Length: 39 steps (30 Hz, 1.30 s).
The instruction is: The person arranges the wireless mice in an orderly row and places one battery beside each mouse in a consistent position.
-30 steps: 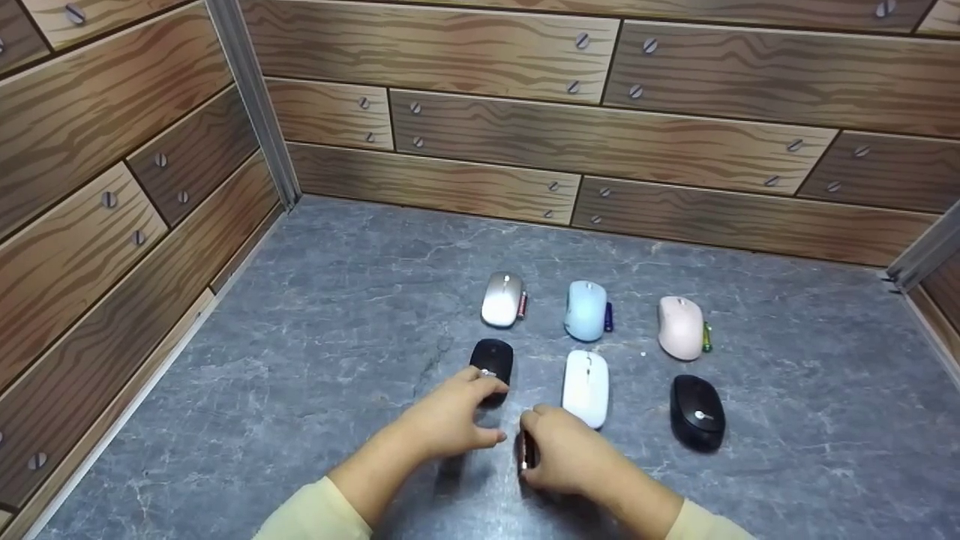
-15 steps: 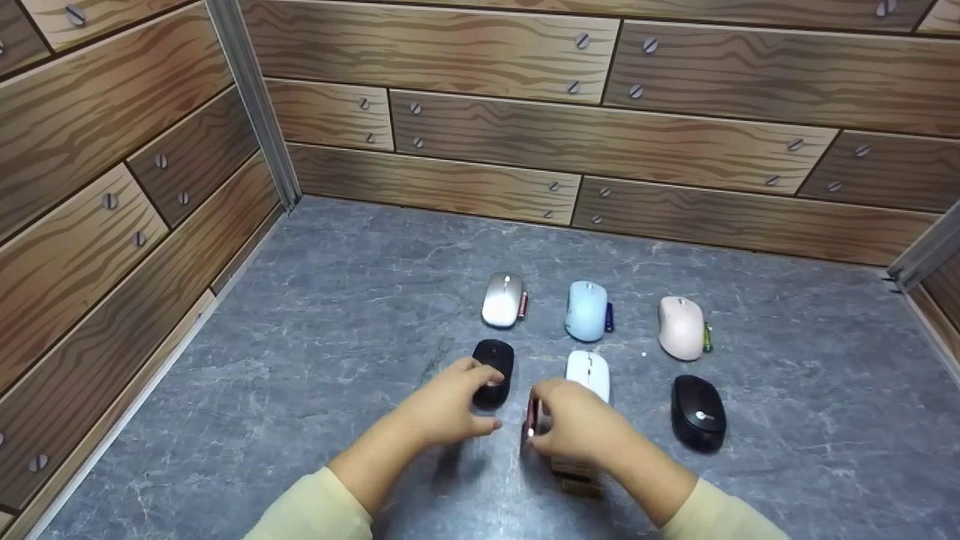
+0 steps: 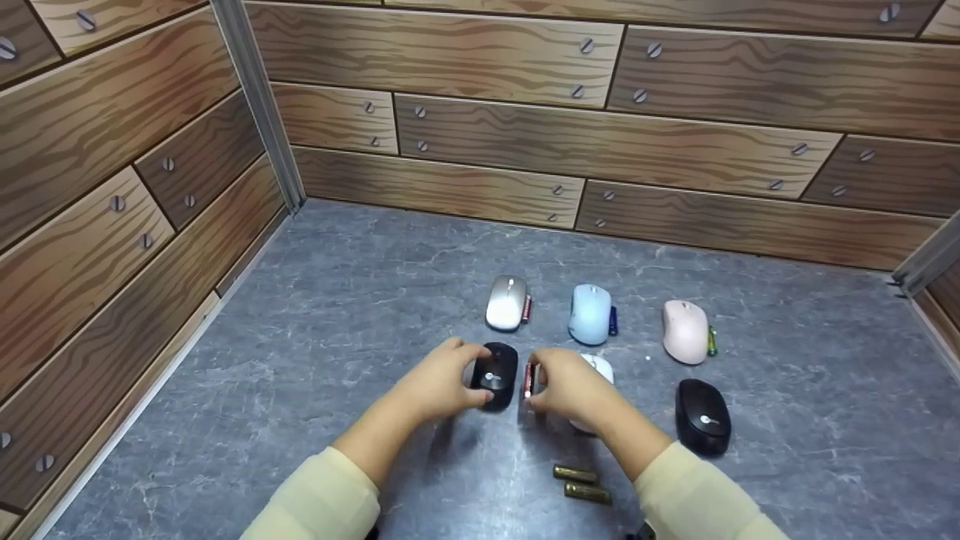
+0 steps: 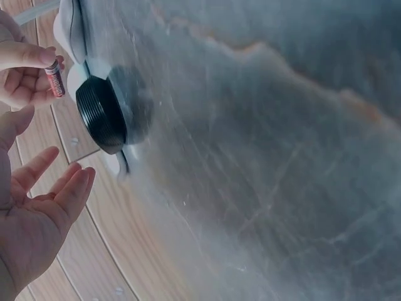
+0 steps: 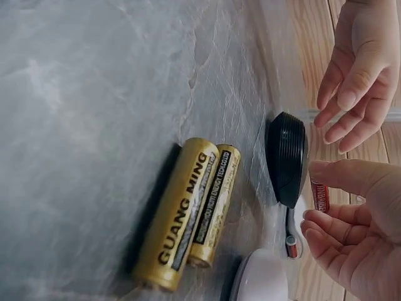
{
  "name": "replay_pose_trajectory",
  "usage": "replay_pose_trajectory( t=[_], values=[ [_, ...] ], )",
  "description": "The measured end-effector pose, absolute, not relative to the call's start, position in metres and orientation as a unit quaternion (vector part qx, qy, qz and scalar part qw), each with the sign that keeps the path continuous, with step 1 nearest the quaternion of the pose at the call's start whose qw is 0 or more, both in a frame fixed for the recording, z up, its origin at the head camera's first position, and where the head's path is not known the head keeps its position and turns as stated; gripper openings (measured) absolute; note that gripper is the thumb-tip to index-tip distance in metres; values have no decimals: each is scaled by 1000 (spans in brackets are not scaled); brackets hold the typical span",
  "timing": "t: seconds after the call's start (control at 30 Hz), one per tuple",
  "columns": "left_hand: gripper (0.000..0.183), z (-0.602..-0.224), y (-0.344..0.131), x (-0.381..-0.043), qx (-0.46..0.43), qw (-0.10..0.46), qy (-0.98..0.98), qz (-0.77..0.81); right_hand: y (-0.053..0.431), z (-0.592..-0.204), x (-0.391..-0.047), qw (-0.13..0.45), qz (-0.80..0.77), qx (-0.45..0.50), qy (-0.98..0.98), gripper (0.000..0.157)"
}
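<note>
A red battery (image 3: 529, 380) is pinched upright between the thumb and fingers of my right hand (image 3: 574, 388); its red label also shows in the right wrist view. Just left of it lies a black mouse (image 3: 498, 379) on the grey surface. My left hand (image 3: 441, 382) hovers beside this mouse, thumb and fingers spread over its left side. In the left wrist view the fingers of the left hand (image 4: 44, 219) are relaxed and apart from the mouse (image 4: 100, 116). Beneath my right hand, a white mouse (image 3: 602, 367) is partly hidden.
Two gold batteries (image 3: 587, 493) lie in front of my right hand. Behind stand a silver mouse (image 3: 507, 304), a light blue mouse (image 3: 590, 315) and a pink mouse (image 3: 685, 332), each with batteries alongside. Another black mouse (image 3: 703, 418) sits at right. Wood-patterned walls (image 3: 450, 169) enclose the surface.
My right hand has moved forward with the red battery to beside the black mouse, uncovering the gold batteries. The left hand has shifted slightly forward, off the top of the mouse to its left side.
</note>
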<state>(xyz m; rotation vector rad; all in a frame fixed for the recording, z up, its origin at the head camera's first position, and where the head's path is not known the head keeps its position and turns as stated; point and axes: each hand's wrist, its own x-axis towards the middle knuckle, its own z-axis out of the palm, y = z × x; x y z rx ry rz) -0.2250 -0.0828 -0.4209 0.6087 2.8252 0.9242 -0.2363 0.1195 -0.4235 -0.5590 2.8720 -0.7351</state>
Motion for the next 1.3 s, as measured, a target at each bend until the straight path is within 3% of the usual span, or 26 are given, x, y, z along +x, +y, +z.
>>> replay_pose_trajectory(
  t=[0.5, 1.0, 1.1, 1.3],
  values=[
    [56, -421, -78, -248, 164, 68, 940, 291, 113, -441, -256, 51, -205, -171, 962, 26],
    [58, -424, -79, -250, 163, 66, 941, 289, 108, -446, -259, 65, -234, -162, 956, 27],
    [58, -424, -80, -250, 160, 69, 940, 293, 108, -445, -259, 69, -235, -162, 956, 31],
    [58, -422, -83, -249, 157, 67, 940, 296, 112, -441, -258, 75, -225, -157, 959, 53]
  ],
)
